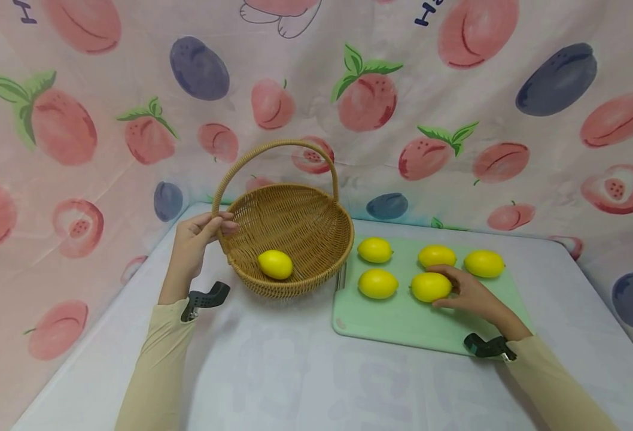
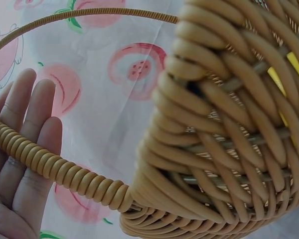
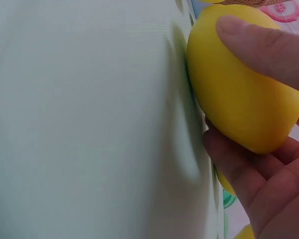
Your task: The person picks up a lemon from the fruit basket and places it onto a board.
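Note:
A wicker basket (image 1: 295, 197) with a tall arched handle stands on the table, one lemon (image 1: 275, 264) lying inside it. At the base of the handle (image 2: 65, 172), my left hand (image 1: 200, 230) holds on, the handle crossing its fingers. My right hand (image 1: 469, 292) grips a lemon (image 1: 431, 287) by its right end, low over the green cutting board (image 1: 392, 323). In the right wrist view the thumb presses one side of this lemon (image 3: 239, 74) and the fingers lie along the other.
More lemons lie on the board: one at its back left (image 1: 375, 250), one in front of that (image 1: 378, 284), and two behind my right hand, a middle lemon (image 1: 437, 256) and a right lemon (image 1: 484, 264). A fruit-print cloth (image 1: 306, 60) hangs behind the white table (image 1: 273, 365).

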Tool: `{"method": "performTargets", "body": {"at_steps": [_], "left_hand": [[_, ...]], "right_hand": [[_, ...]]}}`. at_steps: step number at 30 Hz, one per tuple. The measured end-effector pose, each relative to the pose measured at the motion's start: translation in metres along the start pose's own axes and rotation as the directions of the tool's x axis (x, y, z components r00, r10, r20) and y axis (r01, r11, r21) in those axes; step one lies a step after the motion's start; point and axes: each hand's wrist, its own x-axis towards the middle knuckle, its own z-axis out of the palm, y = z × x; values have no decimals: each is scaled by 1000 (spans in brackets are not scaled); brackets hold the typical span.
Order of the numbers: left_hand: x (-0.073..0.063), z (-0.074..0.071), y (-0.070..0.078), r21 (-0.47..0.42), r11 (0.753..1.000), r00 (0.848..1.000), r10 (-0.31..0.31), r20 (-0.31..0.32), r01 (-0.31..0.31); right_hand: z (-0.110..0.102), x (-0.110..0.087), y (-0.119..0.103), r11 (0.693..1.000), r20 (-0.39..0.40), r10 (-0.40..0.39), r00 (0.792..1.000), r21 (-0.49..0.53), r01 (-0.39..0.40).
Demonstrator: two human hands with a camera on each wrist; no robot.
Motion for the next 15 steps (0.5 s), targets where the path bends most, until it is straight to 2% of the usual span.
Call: {"method": "performTargets", "body": {"at_steps": [8, 15], "left_hand": [[0, 0, 0, 1, 1000, 1000, -12, -4, 12], [1, 0, -1, 5, 1000, 1000, -8, -5, 8]], "right_hand": [[2, 3, 0, 999, -15, 10, 1000, -35, -11], [2, 5, 1, 1000, 7, 27, 1000, -14, -27]]}}
